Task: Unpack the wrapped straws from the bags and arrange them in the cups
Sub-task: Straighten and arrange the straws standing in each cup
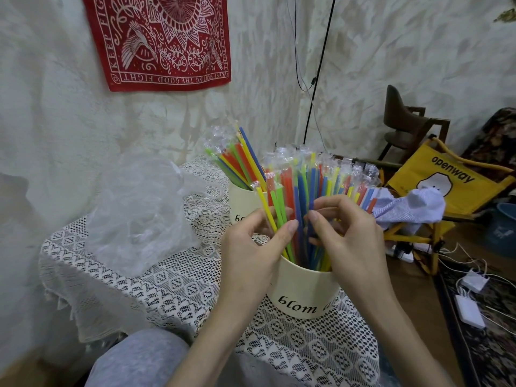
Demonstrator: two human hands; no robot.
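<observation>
Both hands — left hand (251,247) and right hand (349,236) — pinch wrapped straws (301,196) standing near-upright in the near cup (301,291) on the table (173,289), stems directly between the fingers.

We note wrapped coloured straws (304,191) fanned upright in near cream cup (303,291); fewer lean in far cup (243,202); crumpled clear bag (139,216) lies left.

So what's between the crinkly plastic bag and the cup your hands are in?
Just bare lace tablecloth between the plastic bag and near cup, seen in the head view.
</observation>
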